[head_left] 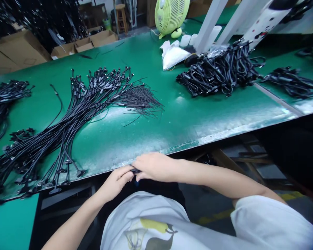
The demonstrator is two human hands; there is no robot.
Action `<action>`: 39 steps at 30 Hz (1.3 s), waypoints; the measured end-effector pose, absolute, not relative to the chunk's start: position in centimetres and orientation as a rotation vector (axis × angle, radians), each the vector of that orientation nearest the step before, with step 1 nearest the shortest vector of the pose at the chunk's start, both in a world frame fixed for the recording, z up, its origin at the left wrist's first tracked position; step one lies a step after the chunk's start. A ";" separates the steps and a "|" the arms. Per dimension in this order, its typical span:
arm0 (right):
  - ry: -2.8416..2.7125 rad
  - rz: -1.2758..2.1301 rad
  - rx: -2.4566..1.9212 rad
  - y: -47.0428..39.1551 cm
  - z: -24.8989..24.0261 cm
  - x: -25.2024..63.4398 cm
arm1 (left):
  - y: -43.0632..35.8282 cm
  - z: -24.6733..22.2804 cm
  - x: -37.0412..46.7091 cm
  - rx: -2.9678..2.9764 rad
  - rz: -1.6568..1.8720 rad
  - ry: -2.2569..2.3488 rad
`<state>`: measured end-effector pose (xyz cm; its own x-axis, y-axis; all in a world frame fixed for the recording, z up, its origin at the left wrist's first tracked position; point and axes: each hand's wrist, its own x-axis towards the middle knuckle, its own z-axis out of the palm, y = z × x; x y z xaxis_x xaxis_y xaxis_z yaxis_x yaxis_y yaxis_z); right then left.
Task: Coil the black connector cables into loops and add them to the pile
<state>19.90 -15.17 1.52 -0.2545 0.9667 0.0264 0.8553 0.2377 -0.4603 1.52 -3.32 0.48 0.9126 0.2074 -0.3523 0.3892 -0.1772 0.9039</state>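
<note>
My left hand and my right hand meet at the front edge of the green table. Between their fingertips a short bit of black cable shows; most of it is covered by the fingers. The left fingers pinch it from one side, and the right fingers curl over it from the other. To the left lies a large spread bundle of black cables with small connectors at the ends. Thin black ties fan out at the bundle's right end.
Coiled black cables are heaped at the right, beside a smaller pile. Behind them stand a green fan, a white plastic bag and grey posts. More cables lie far left; cardboard boxes stand beyond the table.
</note>
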 end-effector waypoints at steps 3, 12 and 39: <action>-1.797 0.374 -1.865 -14.3 1.7 25.1 | -2.8 -0.3 1.2 1.550 -0.067 0.583; -1.454 -0.168 -2.501 -7.7 -2.0 34.3 | -3.4 0.4 2.4 1.150 0.247 0.659; -1.238 0.458 -1.624 -12.6 -1.2 14.9 | -4.6 -0.2 3.0 1.186 0.505 0.564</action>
